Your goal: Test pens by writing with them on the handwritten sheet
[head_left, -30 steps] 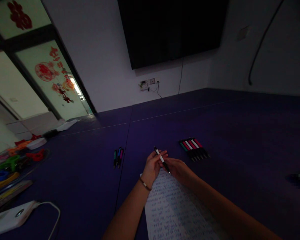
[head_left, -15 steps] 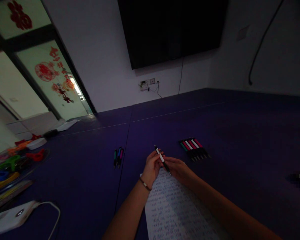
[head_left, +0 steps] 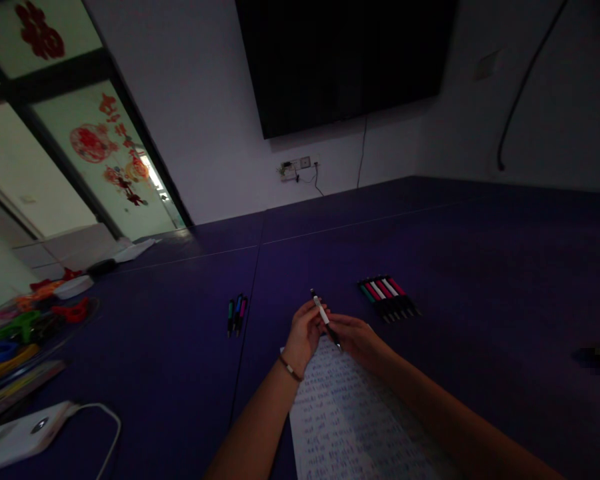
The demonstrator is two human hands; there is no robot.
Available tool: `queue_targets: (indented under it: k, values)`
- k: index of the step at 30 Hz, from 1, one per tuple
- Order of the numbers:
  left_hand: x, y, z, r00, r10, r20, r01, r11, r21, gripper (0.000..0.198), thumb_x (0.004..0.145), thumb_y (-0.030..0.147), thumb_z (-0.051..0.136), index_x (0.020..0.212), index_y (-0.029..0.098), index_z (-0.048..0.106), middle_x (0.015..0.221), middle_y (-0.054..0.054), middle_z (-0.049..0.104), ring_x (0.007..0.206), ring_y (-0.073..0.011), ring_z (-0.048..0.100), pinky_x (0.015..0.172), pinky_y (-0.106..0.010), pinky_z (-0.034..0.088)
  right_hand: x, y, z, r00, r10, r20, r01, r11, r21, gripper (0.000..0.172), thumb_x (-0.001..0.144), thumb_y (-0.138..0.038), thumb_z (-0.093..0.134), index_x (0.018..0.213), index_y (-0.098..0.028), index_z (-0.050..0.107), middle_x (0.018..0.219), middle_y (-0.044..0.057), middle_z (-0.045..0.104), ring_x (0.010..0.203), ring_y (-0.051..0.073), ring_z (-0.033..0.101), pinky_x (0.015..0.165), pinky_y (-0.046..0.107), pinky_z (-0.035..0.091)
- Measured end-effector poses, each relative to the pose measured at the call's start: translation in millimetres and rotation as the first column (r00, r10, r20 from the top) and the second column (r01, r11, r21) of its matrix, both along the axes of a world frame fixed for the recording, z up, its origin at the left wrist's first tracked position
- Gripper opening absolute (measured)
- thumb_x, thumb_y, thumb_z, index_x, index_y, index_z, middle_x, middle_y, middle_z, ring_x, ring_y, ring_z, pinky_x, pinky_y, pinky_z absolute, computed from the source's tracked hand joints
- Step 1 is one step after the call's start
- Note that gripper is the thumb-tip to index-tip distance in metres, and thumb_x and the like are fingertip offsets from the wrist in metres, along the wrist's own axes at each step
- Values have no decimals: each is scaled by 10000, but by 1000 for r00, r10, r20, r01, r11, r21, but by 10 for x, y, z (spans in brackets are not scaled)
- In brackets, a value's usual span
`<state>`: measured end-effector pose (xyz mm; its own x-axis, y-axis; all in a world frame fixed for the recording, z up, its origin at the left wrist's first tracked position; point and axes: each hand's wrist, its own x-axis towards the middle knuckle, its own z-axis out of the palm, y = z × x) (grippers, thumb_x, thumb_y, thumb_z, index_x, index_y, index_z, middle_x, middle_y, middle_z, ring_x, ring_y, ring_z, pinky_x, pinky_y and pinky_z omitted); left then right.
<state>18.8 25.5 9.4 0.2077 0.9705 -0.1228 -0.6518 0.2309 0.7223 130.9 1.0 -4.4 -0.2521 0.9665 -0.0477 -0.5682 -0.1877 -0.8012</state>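
A white and black pen [head_left: 321,309] is held between my two hands, its metal tip pointing down and toward me. My left hand [head_left: 304,329], with a bracelet at the wrist, pinches the white barrel. The fingers of my right hand [head_left: 356,337] close on the black grip near the tip. Below them lies a sheet of paper [head_left: 340,420] covered with handwriting. To the right is a row of several pens [head_left: 387,297] with green, pink and white barrels. Three more pens [head_left: 237,315], green, blue and pink, lie to the left.
At the left stand a white power bank [head_left: 23,433] with a cable and a heap of colourful scissors-like items [head_left: 30,320]. White papers [head_left: 135,250] lie farther back on the purple table [head_left: 180,360]. A dark screen [head_left: 350,60] hangs on the wall.
The pen has turned slightly in my fingers, and its top end has shifted a little to the right. Both hands stay in almost the same place.
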Motion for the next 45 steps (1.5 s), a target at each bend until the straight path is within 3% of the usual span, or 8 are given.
queue_targets:
  k: [4, 12, 17, 22, 28, 35, 41, 45]
  values:
    - [-1, -10, 5, 1000, 6, -17, -6, 1000, 7, 203, 619, 179, 653, 812, 144, 598, 777, -43, 630, 702, -127, 588, 645, -233, 432, -8, -21, 34, 1000, -6, -6, 6, 1000, -2, 276, 534, -230, 732, 790, -149, 668, 797, 59, 661, 756, 160, 579, 764, 293, 381]
    - [-39, 4, 12, 999, -21, 30, 19, 998, 64, 229, 679, 179, 599, 903, 183, 551, 1039, -74, 589, 888, -179, 570, 735, -303, 438, 7, 8, 5, 996, -80, 27, 82, 993, -89, 166, 627, -315, 668, 720, -180, 648, 635, 13, 605, 544, 103, 520, 512, 228, 397]
    - [-42, 13, 1, 999, 19, 45, -23, 996, 81, 149, 640, 207, 626, 773, 155, 584, 896, -61, 620, 834, -162, 573, 760, -298, 423, 26, -1, 78, 967, -256, 2, 256, 965, -56, 232, 547, -328, 724, 623, -142, 608, 476, -28, 486, 381, 42, 362, 348, 189, 260]
    - [42, -32, -30, 969, 20, -248, 18, 988, 151, 181, 548, 181, 686, 712, 127, 632, 604, -4, 576, 544, -81, 511, 571, -208, 392, 142, -12, 226, 875, -466, -134, 468, 883, -12, 278, 536, -362, 728, 674, -151, 610, 429, -75, 363, 370, 21, 296, 336, 168, 236]
    - [103, -68, -53, 850, 5, -526, 166, 946, 277, 147, 531, 143, 673, 667, 136, 617, 570, 3, 564, 495, -80, 468, 499, -203, 339, 209, 1, 244, 798, -603, 0, 603, 798, 22, 345, 574, -478, 665, 634, -149, 580, 368, -90, 295, 318, 22, 223, 300, 179, 130]
    - [56, -14, -77, 834, 91, -543, 84, 953, 289, 240, 515, 233, 701, 723, 146, 619, 551, 33, 510, 481, -60, 412, 468, -188, 301, 158, 5, 197, 816, -577, 25, 577, 816, 27, 348, 567, -460, 664, 596, -130, 559, 345, -79, 347, 306, 23, 281, 308, 164, 173]
    - [64, -53, -58, 816, 44, -577, 146, 949, 278, 293, 527, 351, 693, 695, 130, 601, 475, 56, 435, 420, -48, 366, 428, -196, 258, 162, 16, 176, 872, -490, 2, 490, 872, -15, 241, 589, -347, 636, 585, -116, 567, 317, -64, 374, 291, 33, 299, 304, 165, 182]
    - [61, -85, -29, 766, 68, -640, 172, 937, 305, 292, 558, 384, 666, 685, 127, 611, 463, 50, 437, 426, -56, 371, 435, -203, 262, 172, 14, 166, 895, -441, -61, 436, 896, -87, 310, 648, -427, 575, 589, -123, 562, 296, -76, 326, 265, 24, 238, 292, 165, 134]
